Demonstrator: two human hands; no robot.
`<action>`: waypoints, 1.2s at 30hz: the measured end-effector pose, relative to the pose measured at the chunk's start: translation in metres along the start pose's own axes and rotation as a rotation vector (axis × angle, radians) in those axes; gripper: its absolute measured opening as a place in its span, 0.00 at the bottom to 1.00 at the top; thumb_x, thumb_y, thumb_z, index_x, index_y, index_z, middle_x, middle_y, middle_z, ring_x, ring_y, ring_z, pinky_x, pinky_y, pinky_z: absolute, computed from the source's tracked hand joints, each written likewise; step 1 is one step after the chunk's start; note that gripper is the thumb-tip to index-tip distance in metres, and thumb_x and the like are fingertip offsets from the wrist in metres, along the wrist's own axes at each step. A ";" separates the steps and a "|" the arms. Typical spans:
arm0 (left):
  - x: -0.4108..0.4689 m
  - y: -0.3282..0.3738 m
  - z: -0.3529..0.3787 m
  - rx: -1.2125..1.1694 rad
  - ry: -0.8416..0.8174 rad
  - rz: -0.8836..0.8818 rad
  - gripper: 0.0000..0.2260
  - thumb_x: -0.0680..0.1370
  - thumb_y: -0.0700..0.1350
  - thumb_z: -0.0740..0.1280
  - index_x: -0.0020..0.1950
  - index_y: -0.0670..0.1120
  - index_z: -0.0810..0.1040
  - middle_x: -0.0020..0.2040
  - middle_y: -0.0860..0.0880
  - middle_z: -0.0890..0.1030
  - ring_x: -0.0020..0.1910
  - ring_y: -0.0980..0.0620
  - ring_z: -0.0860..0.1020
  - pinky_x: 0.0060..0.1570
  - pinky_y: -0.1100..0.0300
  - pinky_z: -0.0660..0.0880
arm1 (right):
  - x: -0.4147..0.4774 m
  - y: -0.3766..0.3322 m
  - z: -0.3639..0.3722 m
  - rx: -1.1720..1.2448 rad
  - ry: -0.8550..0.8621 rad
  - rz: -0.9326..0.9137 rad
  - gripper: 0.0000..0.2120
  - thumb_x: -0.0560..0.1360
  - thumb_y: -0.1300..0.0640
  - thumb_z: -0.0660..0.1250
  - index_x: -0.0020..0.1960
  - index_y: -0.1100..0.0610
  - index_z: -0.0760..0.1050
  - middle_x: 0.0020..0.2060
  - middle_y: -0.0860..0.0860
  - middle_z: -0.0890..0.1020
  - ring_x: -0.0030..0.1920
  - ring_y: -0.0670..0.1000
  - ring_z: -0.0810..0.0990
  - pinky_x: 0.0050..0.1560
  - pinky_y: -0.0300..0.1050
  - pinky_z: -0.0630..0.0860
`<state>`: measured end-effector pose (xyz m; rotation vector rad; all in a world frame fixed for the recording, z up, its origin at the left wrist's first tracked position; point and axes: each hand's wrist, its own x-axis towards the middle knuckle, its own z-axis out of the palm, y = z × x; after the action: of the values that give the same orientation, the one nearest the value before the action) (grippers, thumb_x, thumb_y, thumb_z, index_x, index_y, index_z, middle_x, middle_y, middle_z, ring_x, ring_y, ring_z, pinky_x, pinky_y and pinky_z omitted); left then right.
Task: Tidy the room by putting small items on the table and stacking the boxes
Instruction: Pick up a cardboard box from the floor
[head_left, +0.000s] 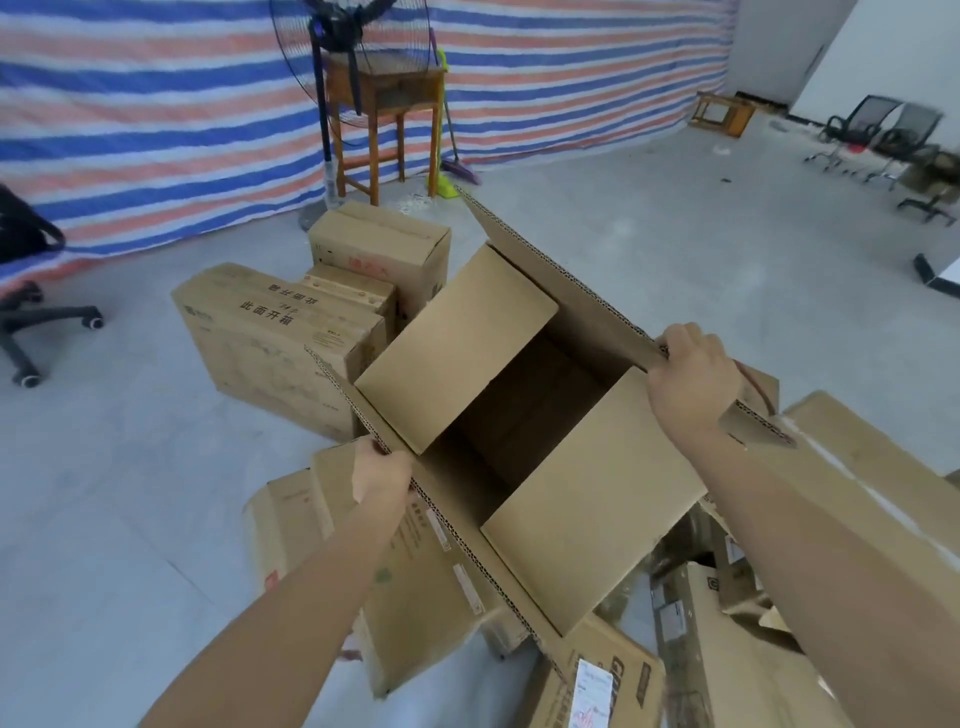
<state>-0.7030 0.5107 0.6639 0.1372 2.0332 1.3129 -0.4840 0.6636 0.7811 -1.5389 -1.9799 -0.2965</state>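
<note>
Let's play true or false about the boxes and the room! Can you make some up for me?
1. The left hand and the right hand each grip a flap of the open box. True.
2. The open box is full of toys. False: only bare cardboard shows inside.
3. A fan stands next to the wooden table. True.
4. The wooden table lies tipped over. False: it stands upright.

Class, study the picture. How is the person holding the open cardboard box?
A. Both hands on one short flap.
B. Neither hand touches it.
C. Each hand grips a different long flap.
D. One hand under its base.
C: the left hand grips the edge of one long flap of the open cardboard box, the right hand the opposite long flap.
</note>
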 end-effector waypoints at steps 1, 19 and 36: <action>0.002 0.007 -0.004 -0.006 0.006 0.026 0.13 0.74 0.35 0.59 0.58 0.44 0.70 0.52 0.40 0.80 0.35 0.45 0.76 0.34 0.56 0.77 | 0.003 -0.001 0.001 0.013 0.033 -0.028 0.10 0.56 0.71 0.58 0.34 0.63 0.74 0.31 0.58 0.76 0.32 0.60 0.74 0.29 0.44 0.60; -0.034 0.059 -0.219 -0.078 0.372 0.208 0.13 0.76 0.35 0.60 0.61 0.42 0.70 0.54 0.38 0.78 0.53 0.40 0.78 0.39 0.51 0.79 | 0.013 -0.145 -0.020 0.333 -0.200 -0.300 0.09 0.70 0.70 0.60 0.48 0.67 0.75 0.45 0.61 0.79 0.48 0.63 0.76 0.39 0.48 0.67; -0.197 -0.122 -0.493 -0.313 1.015 -0.021 0.08 0.75 0.32 0.59 0.52 0.41 0.69 0.43 0.44 0.75 0.38 0.44 0.77 0.30 0.56 0.75 | -0.188 -0.448 -0.099 0.688 -0.401 -0.830 0.05 0.72 0.68 0.61 0.48 0.63 0.73 0.49 0.61 0.78 0.50 0.62 0.76 0.47 0.51 0.71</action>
<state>-0.8209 -0.0093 0.7779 -0.8512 2.5296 1.8901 -0.8447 0.3272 0.8329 -0.3157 -2.5732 0.3802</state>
